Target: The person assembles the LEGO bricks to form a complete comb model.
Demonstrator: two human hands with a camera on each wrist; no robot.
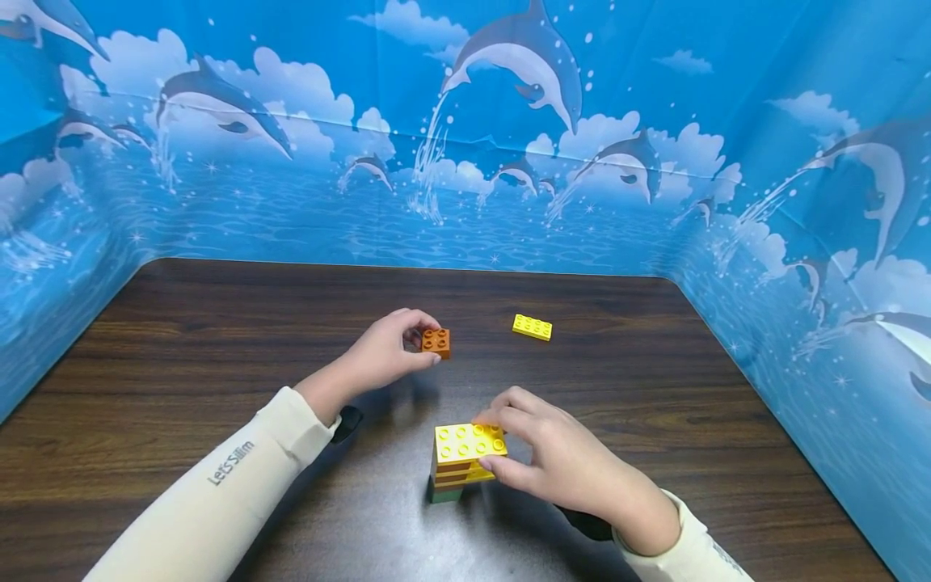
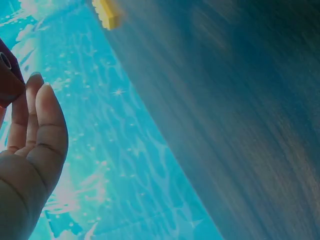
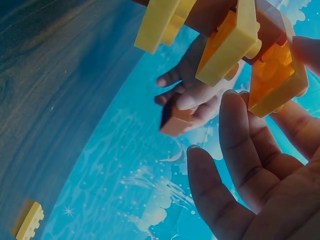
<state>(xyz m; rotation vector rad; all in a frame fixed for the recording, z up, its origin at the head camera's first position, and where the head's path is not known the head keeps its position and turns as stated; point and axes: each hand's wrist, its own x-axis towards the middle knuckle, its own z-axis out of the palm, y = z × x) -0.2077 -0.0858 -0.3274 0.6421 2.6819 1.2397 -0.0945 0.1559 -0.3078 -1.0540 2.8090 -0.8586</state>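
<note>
My left hand (image 1: 381, 352) pinches a small orange-brown toy building brick (image 1: 436, 343) between thumb and fingers, above the table. The same brick (image 2: 9, 82) is cut off by the edge of the left wrist view. A tower of bricks stands nearer the person, with a green brick (image 1: 446, 495) at its base and brown and yellow layers above. On top lies a yellow brick (image 1: 465, 443) with two rows of studs. My right hand (image 1: 556, 449) grips that top brick's right end, thumb in front. The right wrist view shows several yellow bricks (image 3: 227, 50) jutting out from the tower.
A loose yellow brick (image 1: 532, 326) lies farther back on the dark wooden table (image 1: 240, 323), right of the left hand. Behind the table and along both sides hangs a blue dolphin-print sheet (image 1: 291, 202).
</note>
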